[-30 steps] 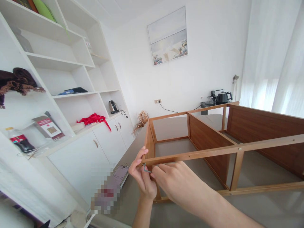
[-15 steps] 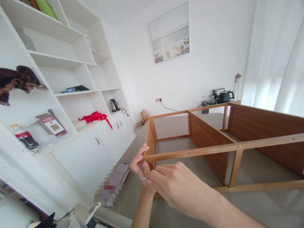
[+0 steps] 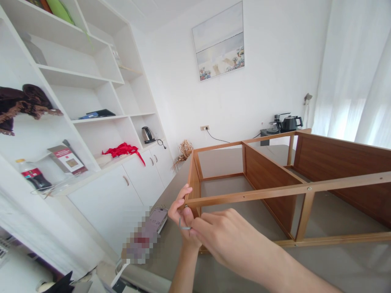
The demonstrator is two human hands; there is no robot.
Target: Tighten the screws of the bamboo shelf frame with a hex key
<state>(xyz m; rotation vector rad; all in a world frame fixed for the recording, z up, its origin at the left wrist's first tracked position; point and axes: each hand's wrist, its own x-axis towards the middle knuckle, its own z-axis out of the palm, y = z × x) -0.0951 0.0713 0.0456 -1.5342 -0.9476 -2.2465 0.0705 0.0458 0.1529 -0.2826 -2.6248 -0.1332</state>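
A brown wooden shelf frame (image 3: 275, 192) with solid panels lies on its side on the grey table. At its near left corner, my left hand (image 3: 180, 207) is closed around the end of the frame, fingers on the outer side. A bolt head (image 3: 186, 206) shows at that corner. Just below it, my right hand (image 3: 218, 234) pinches a small L-shaped hex key (image 3: 184, 227). The key's short arm points up beneath the bolt; whether its tip touches anything is unclear. My right fingertips are partly hidden behind the hand and overlap the left hand.
Left of my hands a phone (image 3: 155, 221) rests on the table (image 3: 244, 268). White shelving (image 3: 100, 118) runs along the left wall, holding a cola bottle (image 3: 35, 175), red cloth (image 3: 122, 150) and a kettle (image 3: 148, 134). A black kettle (image 3: 290, 123) stands beyond the frame.
The view has shifted very slightly. Both hands, the hex key and the wooden frame keep almost the same places.
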